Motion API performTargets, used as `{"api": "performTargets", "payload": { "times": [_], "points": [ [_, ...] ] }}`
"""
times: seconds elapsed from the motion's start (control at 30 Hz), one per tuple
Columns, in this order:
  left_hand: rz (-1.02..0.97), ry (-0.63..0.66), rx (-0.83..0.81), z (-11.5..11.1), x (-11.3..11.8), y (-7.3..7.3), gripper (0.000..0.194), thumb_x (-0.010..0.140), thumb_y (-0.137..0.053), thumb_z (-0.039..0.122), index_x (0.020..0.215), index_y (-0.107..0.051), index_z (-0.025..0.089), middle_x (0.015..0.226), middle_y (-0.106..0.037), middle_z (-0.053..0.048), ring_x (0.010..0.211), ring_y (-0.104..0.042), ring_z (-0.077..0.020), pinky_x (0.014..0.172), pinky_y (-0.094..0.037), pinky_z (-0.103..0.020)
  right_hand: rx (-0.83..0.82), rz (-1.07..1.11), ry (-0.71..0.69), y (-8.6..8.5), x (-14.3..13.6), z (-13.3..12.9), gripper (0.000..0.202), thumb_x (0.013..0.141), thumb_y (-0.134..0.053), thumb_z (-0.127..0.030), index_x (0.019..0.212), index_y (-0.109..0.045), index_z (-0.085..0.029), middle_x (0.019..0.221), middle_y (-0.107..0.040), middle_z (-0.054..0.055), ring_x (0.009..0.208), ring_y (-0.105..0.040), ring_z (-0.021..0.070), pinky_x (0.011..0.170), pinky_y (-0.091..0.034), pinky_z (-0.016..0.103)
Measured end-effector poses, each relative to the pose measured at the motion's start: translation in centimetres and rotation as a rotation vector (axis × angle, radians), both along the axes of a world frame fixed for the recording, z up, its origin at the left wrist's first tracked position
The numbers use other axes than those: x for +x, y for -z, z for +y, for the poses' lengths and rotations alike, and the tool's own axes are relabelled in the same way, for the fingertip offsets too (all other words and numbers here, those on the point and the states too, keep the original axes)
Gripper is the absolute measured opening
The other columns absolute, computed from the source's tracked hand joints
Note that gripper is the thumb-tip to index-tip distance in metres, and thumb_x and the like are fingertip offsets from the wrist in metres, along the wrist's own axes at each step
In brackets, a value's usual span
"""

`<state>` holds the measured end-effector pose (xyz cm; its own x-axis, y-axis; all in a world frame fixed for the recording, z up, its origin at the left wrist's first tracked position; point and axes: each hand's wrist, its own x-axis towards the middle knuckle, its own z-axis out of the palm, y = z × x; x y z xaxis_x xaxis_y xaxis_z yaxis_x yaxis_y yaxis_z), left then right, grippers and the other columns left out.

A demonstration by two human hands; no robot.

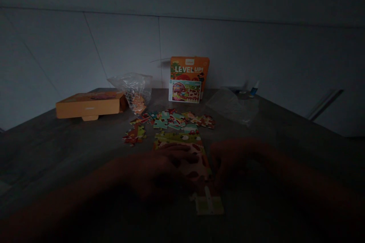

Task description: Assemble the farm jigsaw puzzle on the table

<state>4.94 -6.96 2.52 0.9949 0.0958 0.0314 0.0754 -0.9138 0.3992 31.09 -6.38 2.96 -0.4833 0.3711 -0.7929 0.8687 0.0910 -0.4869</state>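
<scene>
Dim light covers the gray table (94,138). The left hand (155,169) lies spread on the joined puzzle (200,166); the right hand (228,157) is by its right edge, and I can't tell if it holds anything. Past them are loose pieces (174,120), then a picture card (185,92).

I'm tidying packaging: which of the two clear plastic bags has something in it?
The left bag, beside the orange box lying flat: orange contents show through it. The right bag lies slumped, with no contents visible.
</scene>
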Motion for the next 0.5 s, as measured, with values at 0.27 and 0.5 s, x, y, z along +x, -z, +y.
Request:
{"api": "performTargets", "payload": {
  "times": [0.27, 0.5],
  "points": [
    [-0.038, -0.034, 0.044, 0.46, 0.02, 1.14, 0.035, 0.095, -0.054, 0.026, 0.128, -0.063, 0.034, 0.155, -0.037, -0.004, 0.145, -0.028, -0.0297, 0.117, -0.03, -0.047, 0.011, -0.026, 0.062, -0.4, -0.15, -0.03, 0.043, 0.066, -0.077, -0.057, 0.065, -0.065, -0.015, 0.049, -0.054, -0.007, 0.038, -0.044, 0.0053, 0.038, -0.033, 0.018],
    [-0.054, -0.053, 0.022, 0.93, -0.41, 0.61, 0.037, 0.094, -0.055, 0.021, 0.128, -0.063, 0.032, 0.153, -0.042, -0.004, 0.143, -0.034, -0.0271, 0.116, -0.033, -0.044, 0.091, 0.053, 0.116, 0.12, 0.1, 0.43, 0.043, 0.063, -0.078, -0.057, 0.067, -0.066, -0.016, 0.052, -0.057, -0.006, 0.04, -0.047, 0.006, 0.04, -0.037, 0.017]
  ]
}}
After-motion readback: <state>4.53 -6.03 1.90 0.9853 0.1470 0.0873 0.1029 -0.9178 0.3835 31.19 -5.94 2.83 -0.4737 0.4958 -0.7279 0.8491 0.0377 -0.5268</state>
